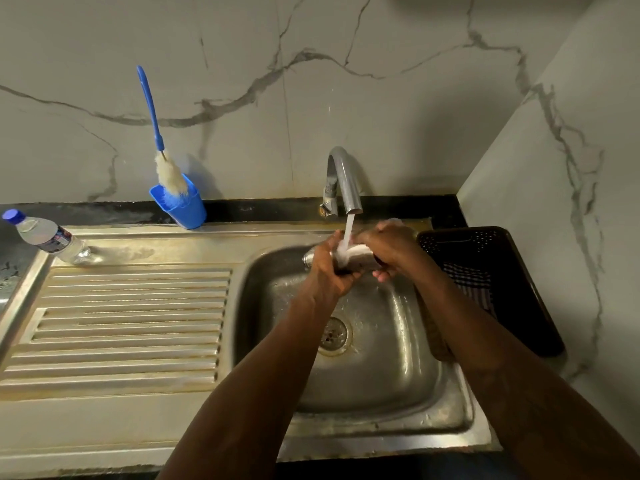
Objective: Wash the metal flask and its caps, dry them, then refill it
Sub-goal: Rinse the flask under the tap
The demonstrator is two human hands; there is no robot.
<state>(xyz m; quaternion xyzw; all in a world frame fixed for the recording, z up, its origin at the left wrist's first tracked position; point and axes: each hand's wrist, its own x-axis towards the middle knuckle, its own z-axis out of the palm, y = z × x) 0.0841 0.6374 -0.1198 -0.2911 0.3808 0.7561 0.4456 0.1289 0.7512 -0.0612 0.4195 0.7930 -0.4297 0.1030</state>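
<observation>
1. Flask (358, 253): metal, lying roughly level, held over the back of the sink (412, 344), right under the tap (347, 183).
2. Water (347, 230) runs from the spout and hits the middle of the flask; white froth or splash there, blurry.
3. Left hand (327, 270): fingers curled round the left part of the flask, gripping it. One end of the flask pokes out past this hand on the left.
4. Right hand (389, 249): wrapped over the right part of the flask, also gripping. The two hands are close together, with only the wet middle stretch showing between them.
5. Something pale shows just behind the right hand; cannot tell what it is.
6. Drain (333, 336) sits in the basin floor below the hands, wet around it.
7. Draining board (131, 323): ribbed steel, left of the basin.
8. Plastic bottle (48, 237) with a blue cap stands tilted in view at the far left corner of the draining board, well apart from the hands.
9. Blue brush (152, 109) with a white head stands in a blue holder (183, 207) at the back edge, leaning on the marble wall (415, 81).
10. Dark perforated tray (485, 244) lies just right of the sink, partly behind the right forearm.
</observation>
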